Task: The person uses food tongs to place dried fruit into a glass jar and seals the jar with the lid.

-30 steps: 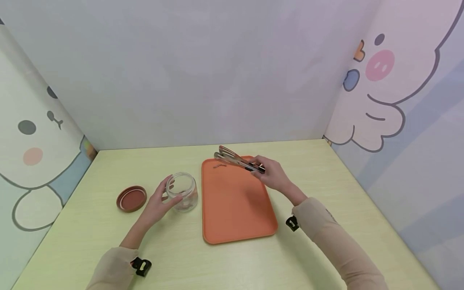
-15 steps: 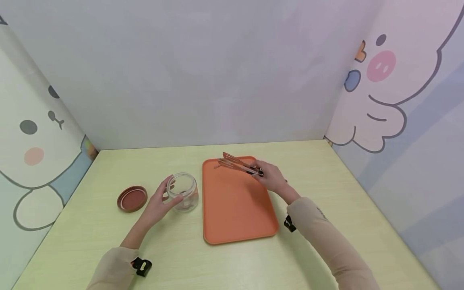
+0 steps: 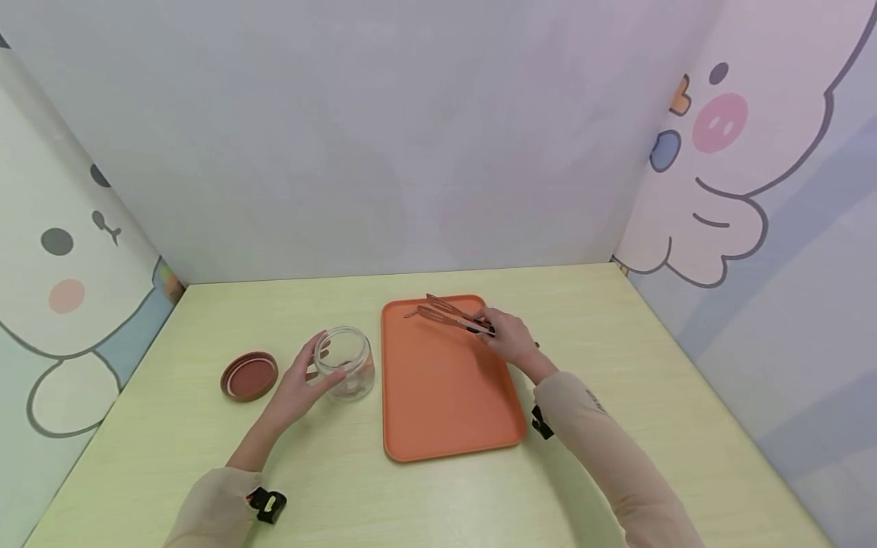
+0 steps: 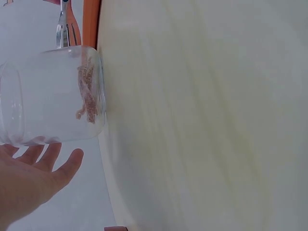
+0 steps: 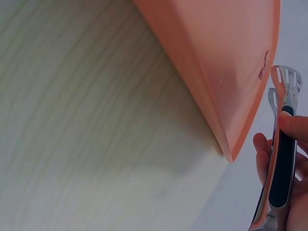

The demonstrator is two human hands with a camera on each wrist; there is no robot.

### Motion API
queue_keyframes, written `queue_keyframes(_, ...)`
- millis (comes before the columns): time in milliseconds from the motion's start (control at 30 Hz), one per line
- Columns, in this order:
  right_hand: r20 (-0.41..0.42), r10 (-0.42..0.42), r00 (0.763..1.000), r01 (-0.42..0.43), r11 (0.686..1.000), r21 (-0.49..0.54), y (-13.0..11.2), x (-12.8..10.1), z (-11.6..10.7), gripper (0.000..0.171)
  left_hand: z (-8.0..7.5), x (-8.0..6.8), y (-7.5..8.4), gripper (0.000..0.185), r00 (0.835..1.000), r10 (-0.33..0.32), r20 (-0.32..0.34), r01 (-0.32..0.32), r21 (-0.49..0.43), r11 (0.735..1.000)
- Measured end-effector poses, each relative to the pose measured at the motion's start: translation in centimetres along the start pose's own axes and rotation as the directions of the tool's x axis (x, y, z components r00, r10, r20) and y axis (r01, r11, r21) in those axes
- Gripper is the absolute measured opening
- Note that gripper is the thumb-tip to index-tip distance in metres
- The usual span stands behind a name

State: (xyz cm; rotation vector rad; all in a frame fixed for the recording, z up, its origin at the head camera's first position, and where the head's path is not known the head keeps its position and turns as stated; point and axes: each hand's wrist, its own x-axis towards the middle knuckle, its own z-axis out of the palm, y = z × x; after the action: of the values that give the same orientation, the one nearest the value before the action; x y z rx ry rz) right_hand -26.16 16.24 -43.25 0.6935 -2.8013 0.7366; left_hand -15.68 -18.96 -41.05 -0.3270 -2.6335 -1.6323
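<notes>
My left hand (image 3: 298,388) holds a clear glass jar (image 3: 355,380) on the table, thumb at the near side and fingers round the far side. Several brownish dried strips (image 4: 87,91) lie at the jar's bottom in the left wrist view. Above the far part of an orange tray (image 3: 448,396), my right hand (image 3: 508,335) grips metal serving tongs (image 5: 283,163) by their black handles. The tongs' slotted tips stand apart and point left. Near them a small reddish-brown strip (image 5: 263,65) lies by the tray's far end; nothing shows between the tips.
A reddish-brown round lid (image 3: 250,377) lies on the pale wooden table (image 3: 329,487) left of the left hand. The tray is just right of the jar. A grey wall (image 3: 404,152) rises behind the table, with cartoon-printed walls at both sides.
My right hand has lowered the tongs toward the tray and shifted slightly left and nearer; the tips now sit right beside the strip. The left hand and jar have stayed still.
</notes>
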Motion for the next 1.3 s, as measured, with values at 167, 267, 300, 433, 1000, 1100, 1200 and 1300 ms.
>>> queue_keyframes(167,0.014,0.02,1.0,-0.02,1.0,-0.018,0.1,0.3,0.1,0.027,0.0,0.0,0.0,0.072,1.0,-0.003,-0.001,0.003,0.006,1.0)
queue_keyframes(267,0.022,0.03,0.999,-0.029,0.999,-0.029,0.1,0.5,0.2,0.027,0.0,0.0,0.0,0.072,1.0,0.0,-0.001,0.0,0.007,1.0)
queue_keyframes(300,0.023,0.031,0.999,-0.03,0.999,-0.03,0.1,0.6,0.3,0.027,0.0,0.0,-0.1,0.072,1.0,0.002,0.0,-0.002,0.004,1.0)
queue_keyframes(433,0.032,0.025,0.999,-0.024,1.0,-0.014,0.0,0.8,0.3,0.026,0.0,0.3,-1.2,0.073,1.0,0.011,-0.002,-0.011,-0.004,1.0)
queue_keyframes(1000,0.088,0.02,0.996,-0.02,1.0,-0.003,-0.3,1.1,0.6,0.018,0.0,0.7,-2.4,0.074,1.0,0.011,0.0,-0.011,-0.002,1.0)
queue_keyframes(1100,0.081,0.014,0.997,-0.013,1.0,-0.005,-0.5,1.0,0.4,0.017,-0.1,0.3,-1.1,0.073,1.0,0.013,0.002,-0.013,-0.009,1.0)
queue_keyframes(1200,0.072,0.006,0.997,-0.004,1.0,-0.017,-0.6,0.9,0.4,0.016,0.0,0.1,-0.2,0.072,1.0,0.006,0.002,-0.006,-0.001,1.0)
queue_keyframes(1300,0.068,-0.001,0.998,0.002,1.0,-0.027,-0.6,0.8,0.5,0.015,0.0,0.0,-0.1,0.072,1.0,-0.001,0.001,0.001,0.004,1.0)
